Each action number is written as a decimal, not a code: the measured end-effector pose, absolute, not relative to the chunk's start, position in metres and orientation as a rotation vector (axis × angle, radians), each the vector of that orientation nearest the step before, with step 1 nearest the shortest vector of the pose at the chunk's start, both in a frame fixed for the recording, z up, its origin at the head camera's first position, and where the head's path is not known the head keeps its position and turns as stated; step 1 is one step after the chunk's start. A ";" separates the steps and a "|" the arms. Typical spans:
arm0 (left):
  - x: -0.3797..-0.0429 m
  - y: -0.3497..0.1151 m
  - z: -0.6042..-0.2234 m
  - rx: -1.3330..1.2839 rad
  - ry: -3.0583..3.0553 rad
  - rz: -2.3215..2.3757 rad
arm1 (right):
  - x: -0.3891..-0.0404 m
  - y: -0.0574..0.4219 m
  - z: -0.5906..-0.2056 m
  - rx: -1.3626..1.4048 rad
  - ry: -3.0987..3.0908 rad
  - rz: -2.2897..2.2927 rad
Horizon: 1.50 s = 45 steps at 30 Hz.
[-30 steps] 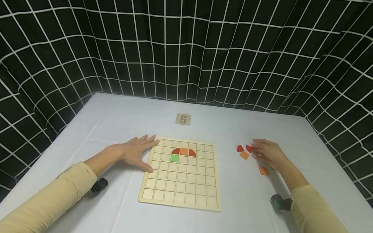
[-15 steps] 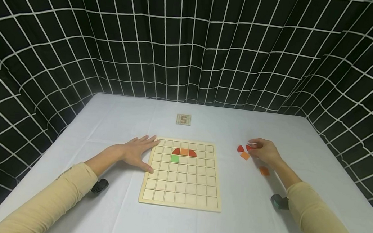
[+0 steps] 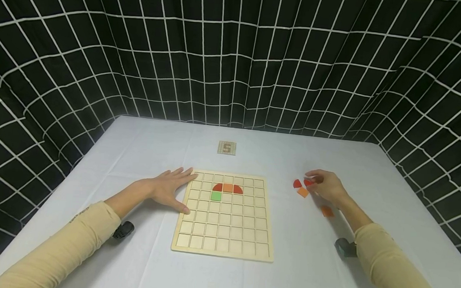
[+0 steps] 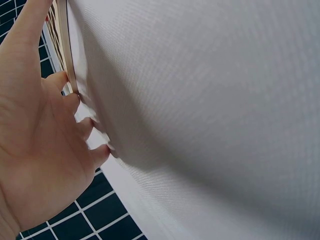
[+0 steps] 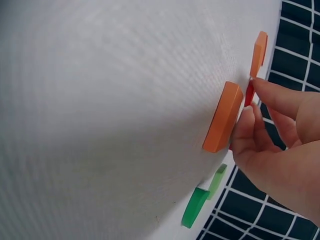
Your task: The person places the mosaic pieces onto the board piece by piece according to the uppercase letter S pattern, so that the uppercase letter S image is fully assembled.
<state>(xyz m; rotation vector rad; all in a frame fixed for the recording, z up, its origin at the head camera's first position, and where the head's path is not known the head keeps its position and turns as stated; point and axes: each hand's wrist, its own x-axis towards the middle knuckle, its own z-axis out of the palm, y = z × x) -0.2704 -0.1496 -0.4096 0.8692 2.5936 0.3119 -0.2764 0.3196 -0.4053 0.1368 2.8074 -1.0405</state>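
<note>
The left hand lies with fingers spread at the left edge of a pale wooden grid board, its fingertips and thumb on the rim. On the board are a green square tile, an orange square tile and a red quarter-circle tile at each side of the orange one. To the right of the board, the right hand pinches another red quarter-circle tile between thumb and fingers, low at the cloth. Another red quarter-circle tile and an orange tile lie beside it.
Another orange tile lies near the right wrist. Dark green and light green tiles show in the right wrist view. A small card marked like an S lies behind the board. Black curtains with white grid lines surround the white table.
The right hand has moved slightly left, and its thumb and fingers have come together at the red quarter-circle tile. The left hand has stayed on the board's edge.
</note>
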 end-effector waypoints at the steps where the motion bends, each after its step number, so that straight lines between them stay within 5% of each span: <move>1: -0.271 -0.150 -0.410 0.869 2.595 0.312 | -0.277 0.320 -0.405 0.134 2.807 -1.033; 32: -0.268 -0.149 -0.407 0.868 2.605 0.303 | -0.267 0.322 -0.393 0.132 2.836 -1.114; 45: -0.270 -0.149 -0.408 0.858 2.601 0.295 | -0.259 0.295 -0.389 0.117 2.437 -1.491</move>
